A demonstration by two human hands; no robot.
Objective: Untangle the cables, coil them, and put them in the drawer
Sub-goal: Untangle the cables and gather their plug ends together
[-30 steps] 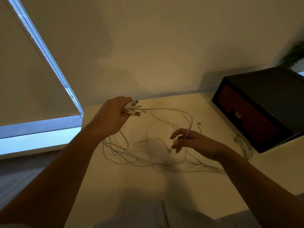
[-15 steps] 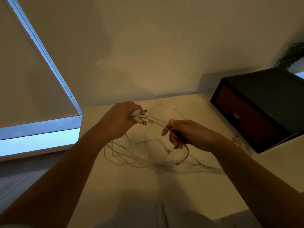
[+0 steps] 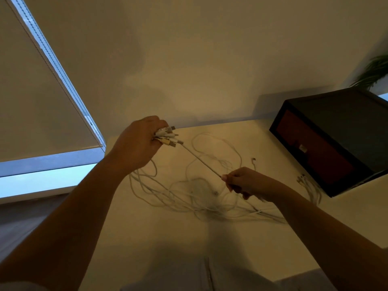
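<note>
A tangle of white cables (image 3: 189, 198) lies spread on the pale table (image 3: 147, 238). My left hand (image 3: 138, 143) is raised above the table's far left and grips a bundle of several cable plugs (image 3: 168, 137). One cable (image 3: 199, 160) runs taut from that bundle down to my right hand (image 3: 245, 182), which pinches it above the tangle. A dark drawer box (image 3: 336, 139) with a reddish front stands at the right, its drawer closed.
A second small bunch of white cables (image 3: 310, 185) lies against the box's near corner. A loose plug end (image 3: 253, 160) rests between tangle and box. A window with a blind (image 3: 42, 101) is at the left, a plant (image 3: 373, 72) behind the box.
My left hand rose slightly with the plugs. My right hand slid away from the bundle along one cable, down and to the right, pulling that stretch straight.
</note>
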